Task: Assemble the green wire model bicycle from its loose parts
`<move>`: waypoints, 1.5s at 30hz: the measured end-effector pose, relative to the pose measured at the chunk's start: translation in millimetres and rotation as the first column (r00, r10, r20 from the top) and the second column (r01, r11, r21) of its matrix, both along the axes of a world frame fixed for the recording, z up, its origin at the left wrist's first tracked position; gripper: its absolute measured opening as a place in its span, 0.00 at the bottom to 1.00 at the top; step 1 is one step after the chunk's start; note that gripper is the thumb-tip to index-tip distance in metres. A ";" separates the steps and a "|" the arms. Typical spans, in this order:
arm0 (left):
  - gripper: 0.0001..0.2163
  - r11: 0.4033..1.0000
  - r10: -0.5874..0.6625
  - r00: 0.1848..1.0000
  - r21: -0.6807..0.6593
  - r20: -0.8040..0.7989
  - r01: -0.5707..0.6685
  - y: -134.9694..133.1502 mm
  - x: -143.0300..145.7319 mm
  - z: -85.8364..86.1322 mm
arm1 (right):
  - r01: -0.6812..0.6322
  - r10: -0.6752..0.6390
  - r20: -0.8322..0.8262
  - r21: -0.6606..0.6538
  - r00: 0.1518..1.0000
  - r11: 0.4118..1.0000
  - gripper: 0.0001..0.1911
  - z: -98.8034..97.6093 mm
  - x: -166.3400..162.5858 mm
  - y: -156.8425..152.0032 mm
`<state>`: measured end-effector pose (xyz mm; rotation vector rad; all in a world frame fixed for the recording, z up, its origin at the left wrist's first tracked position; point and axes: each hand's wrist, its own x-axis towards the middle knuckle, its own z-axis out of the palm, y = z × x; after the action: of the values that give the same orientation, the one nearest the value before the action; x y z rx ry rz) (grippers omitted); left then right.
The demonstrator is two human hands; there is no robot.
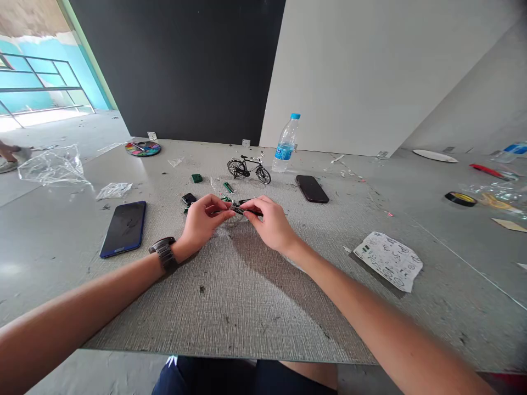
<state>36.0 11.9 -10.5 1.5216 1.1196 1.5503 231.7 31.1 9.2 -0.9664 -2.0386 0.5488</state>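
My left hand (pixel 205 219) and my right hand (pixel 269 219) meet over the middle of a grey mat (pixel 230 307). Both pinch a small dark metal part (pixel 239 209) between fingertips; a thin wheel-like ring shows just under it. My left wrist wears a dark watch (pixel 164 253). Small green and black pieces (pixel 196 178) lie on the mat just beyond my hands. A finished black miniature bicycle (pixel 248 168) stands upright farther back.
A blue phone (pixel 124 227) lies left of my hands, a black phone (pixel 312 188) back right. A water bottle (pixel 285 144) stands behind the bicycle. A printed instruction sheet (pixel 389 259) lies right. Plastic wrap (pixel 51 164), a colourful disc (pixel 143 148) and black tape (pixel 460 198) lie around.
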 end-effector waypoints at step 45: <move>0.13 0.991 0.014 0.984 0.130 -0.179 0.009 -9.9 -1.9 2.5 | -0.020 -0.028 -0.160 -0.294 0.987 0.956 0.11 2.5 5.0 5.8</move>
<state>34.1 2.0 -8.0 1.7780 1.1379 1.5375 236.6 36.9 11.7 -1.0601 -1.8407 0.9195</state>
